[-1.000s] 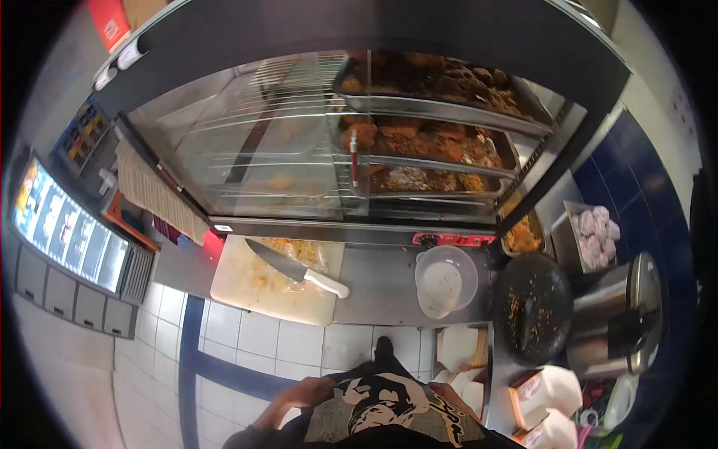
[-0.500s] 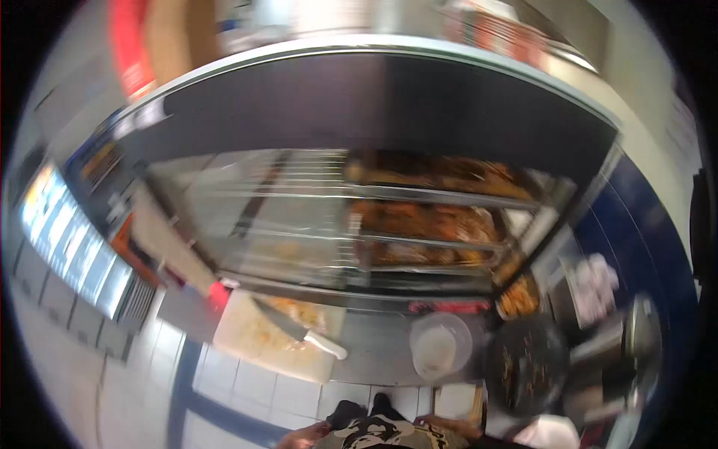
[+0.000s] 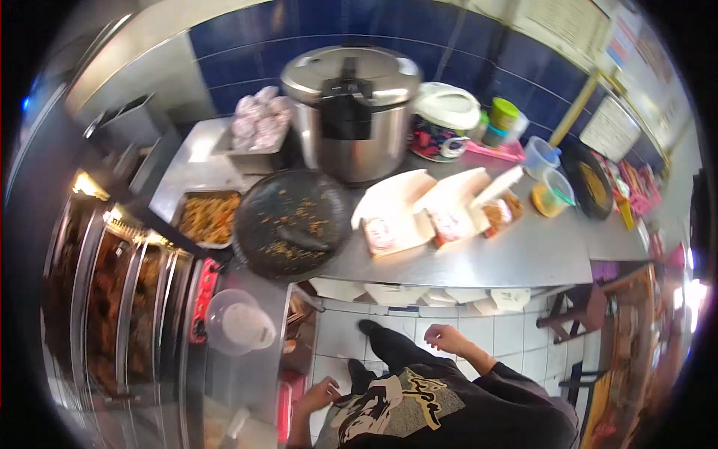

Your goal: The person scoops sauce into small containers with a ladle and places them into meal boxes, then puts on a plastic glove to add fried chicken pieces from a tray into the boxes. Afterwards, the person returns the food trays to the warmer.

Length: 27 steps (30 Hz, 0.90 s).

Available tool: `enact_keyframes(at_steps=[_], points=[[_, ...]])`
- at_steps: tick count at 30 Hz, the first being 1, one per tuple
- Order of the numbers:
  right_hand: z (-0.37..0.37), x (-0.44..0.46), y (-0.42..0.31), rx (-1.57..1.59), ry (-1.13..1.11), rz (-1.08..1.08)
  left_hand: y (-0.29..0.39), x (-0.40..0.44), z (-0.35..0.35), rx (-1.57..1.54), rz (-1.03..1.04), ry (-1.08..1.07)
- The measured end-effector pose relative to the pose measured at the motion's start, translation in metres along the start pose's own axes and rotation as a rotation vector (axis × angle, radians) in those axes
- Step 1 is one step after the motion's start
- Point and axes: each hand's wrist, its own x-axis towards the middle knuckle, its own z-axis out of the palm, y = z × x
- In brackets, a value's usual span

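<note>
At the lower middle, my left hand (image 3: 321, 392) hangs beside my shirt, its fingers loosely curled and too small to read clearly. My right hand (image 3: 444, 338) is held out over the floor, below the counter's front edge, with fingers loosely bent and nothing seen in it. Above it on the steel counter (image 3: 479, 266) stand two open paper boxes (image 3: 390, 224) and a third box (image 3: 502, 212) with brown food. Left of them lies a dark round stone mortar (image 3: 292, 224) with crumbs and a pestle. A clear plastic bowl (image 3: 238, 322) sits nearest my left hand's side.
A large steel pot (image 3: 351, 112) stands at the back beside a white-lidded rice cooker (image 3: 445, 123). A tray of fried bits (image 3: 208, 217) and wrapped bundles (image 3: 260, 120) are to its left. The food warmer (image 3: 90, 299) fills the left side. A wooden stool (image 3: 576, 314) is at right.
The view has swung right, from the warmer and cutting board to the counter with boxes and pot. My right hand now extends away from my body; my left hand hangs beside my shirt.
</note>
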Motion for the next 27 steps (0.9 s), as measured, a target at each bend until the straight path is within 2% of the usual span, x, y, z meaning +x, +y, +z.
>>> enact_keyframes(at_steps=[2, 4, 6, 7, 8, 10, 13, 16, 17, 19, 21, 22, 25, 27], points=[[-0.038, -0.022, 0.015, 0.216, 0.142, -0.022, 0.052, 0.035, -0.008, 0.16, 0.144, 0.151], [-0.087, -0.034, 0.026, 0.22, 0.359, -0.116, 0.102, 0.071, -0.01, 0.305, 0.286, 0.314], [-0.153, -0.046, 0.025, 0.197, 0.576, -0.203, 0.163, 0.108, -0.002, 0.221, 0.403, 0.315], [-0.191, -0.048, 0.029, 0.351, 0.641, -0.234, 0.194, 0.127, 0.007, 0.173, 0.466, 0.32], [-0.233, -0.047, 0.026, 0.34, 0.714, -0.192, 0.224, 0.143, 0.02, 0.133, 0.502, 0.334], [-0.32, -0.035, 0.026, 0.375, 0.805, -0.313, 0.281, 0.18, 0.053, 0.036, 0.577, 0.371], [-0.456, 0.003, 0.002, 0.135, 0.854, -0.539, 0.33, 0.247, 0.105, -0.022, 0.633, 0.448], [-0.571, 0.07, -0.034, -0.255, 1.104, -0.595, 0.352, 0.317, 0.163, -0.169, 0.645, 0.573], [-0.609, 0.1, -0.04, -0.309, 1.098, -0.661, 0.358, 0.334, 0.18, -0.219, 0.61, 0.606], [-0.681, 0.17, -0.039, -0.342, 1.099, -0.535, 0.38, 0.349, 0.203, -0.207, 0.499, 0.701], [-0.715, 0.236, -0.042, -0.28, 1.231, -0.418, 0.374, 0.366, 0.214, 0.105, 0.536, 0.847], [-0.722, 0.262, -0.043, -0.245, 1.299, -0.36, 0.373, 0.37, 0.216, 0.268, 0.552, 0.914], [-0.728, 0.319, -0.034, -0.265, 1.334, -0.293, 0.366, 0.377, 0.221, 0.324, 0.55, 0.979], [-0.728, 0.346, -0.022, -0.154, 1.338, -0.22, 0.369, 0.377, 0.221, 0.332, 0.566, 1.0]])
